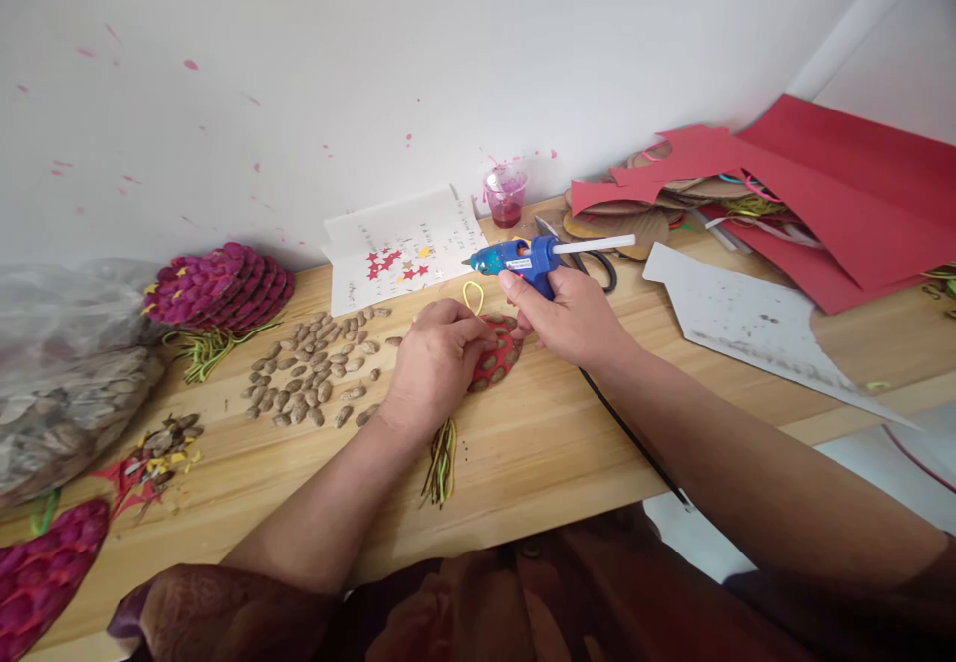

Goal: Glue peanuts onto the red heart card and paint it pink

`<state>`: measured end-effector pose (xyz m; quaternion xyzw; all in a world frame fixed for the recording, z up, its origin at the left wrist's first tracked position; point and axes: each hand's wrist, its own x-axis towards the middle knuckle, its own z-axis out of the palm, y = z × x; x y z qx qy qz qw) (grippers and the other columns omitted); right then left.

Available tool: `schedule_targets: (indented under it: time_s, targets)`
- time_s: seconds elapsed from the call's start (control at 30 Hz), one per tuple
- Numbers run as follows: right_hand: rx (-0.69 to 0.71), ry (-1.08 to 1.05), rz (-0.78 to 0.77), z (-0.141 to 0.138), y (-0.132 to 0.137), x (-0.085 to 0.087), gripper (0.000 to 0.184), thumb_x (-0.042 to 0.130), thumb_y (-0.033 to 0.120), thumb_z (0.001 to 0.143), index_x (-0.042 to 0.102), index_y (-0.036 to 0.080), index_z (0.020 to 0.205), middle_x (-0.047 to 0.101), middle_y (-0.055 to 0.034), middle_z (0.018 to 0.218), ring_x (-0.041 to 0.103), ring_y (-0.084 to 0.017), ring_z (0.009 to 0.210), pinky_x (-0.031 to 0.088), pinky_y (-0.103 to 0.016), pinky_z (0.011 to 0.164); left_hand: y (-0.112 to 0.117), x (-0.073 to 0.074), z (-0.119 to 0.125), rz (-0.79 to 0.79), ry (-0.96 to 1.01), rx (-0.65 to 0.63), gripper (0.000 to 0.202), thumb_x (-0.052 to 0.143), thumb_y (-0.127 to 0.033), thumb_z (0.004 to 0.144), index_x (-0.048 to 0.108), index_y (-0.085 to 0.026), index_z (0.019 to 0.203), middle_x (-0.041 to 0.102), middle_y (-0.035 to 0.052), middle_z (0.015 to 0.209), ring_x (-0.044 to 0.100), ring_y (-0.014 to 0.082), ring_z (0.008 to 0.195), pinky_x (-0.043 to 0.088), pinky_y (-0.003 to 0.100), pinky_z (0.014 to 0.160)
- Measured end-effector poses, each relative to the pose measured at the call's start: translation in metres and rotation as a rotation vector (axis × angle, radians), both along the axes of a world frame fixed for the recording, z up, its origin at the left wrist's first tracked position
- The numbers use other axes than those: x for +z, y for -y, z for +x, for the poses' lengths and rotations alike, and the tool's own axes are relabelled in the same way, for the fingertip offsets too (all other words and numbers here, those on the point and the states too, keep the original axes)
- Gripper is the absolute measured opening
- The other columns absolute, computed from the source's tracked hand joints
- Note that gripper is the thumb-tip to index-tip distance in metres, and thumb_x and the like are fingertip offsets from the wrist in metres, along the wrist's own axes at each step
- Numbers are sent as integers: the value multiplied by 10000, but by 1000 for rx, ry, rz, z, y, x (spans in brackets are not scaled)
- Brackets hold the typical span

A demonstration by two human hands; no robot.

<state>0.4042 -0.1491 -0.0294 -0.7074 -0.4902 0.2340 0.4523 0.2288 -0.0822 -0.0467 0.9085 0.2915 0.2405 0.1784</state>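
Observation:
My right hand [572, 319] is wrapped round a blue hot glue gun [515, 259]. A white glue stick [597, 244] pokes out of its back, and its nozzle points left. My left hand [437, 353] is pinched at the left edge of a red piece covered with peanut shells [497, 353]; whatever sits between its fingertips is hidden. Above this piece a yellow cord loop [473, 296] sticks out, and a green and brown tassel [442, 463] hangs below. Loose peanut shells [306, 373] lie spread left of my left hand.
Behind stands white paper [358, 289] with small stars, beside a plastic cup [506, 194] of pink liquid. Black-handled scissors [608, 269] lie behind my right hand. Red card [843, 204] is piled right. Stacked pink pieces [224, 284] and a plastic bag [67, 393] are left.

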Motion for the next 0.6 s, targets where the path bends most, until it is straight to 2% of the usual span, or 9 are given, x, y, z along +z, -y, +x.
schedule_targets:
  time_s: [0.1,0.3,0.47,0.6]
  targets:
    - [0,2,-10,0,0,0,473,534,638,940,604,221,727,655,-33,670,648,-203,699,472,-306,626,0,-2,0,0,1,-1,199,646,-74,890,794,-208,879,667,40,883,629,179,817,527,314,733]
    - [8,7,-4,0,1,1,449,550,644,939,680,221,863,695,-47,746,671,-213,733,489,-309,629,-3,1,-3,-53,13,-35,179,640,-124,916,794,-207,882,677,42,896,642,187,845,542,323,774]
    - [12,-3,-19,-1,1,1,467,541,654,936,660,215,830,678,-43,718,670,-213,726,489,-304,618,-6,7,-12,-148,61,-78,310,505,-104,961,784,-202,1055,703,55,1025,668,171,901,552,309,825]
    - [3,-6,-29,0,0,-1,479,536,664,931,653,212,826,667,-37,696,662,-207,709,485,-299,610,-2,7,-19,-78,4,-148,373,452,-120,979,780,-217,1129,684,79,1111,657,187,940,556,326,832]
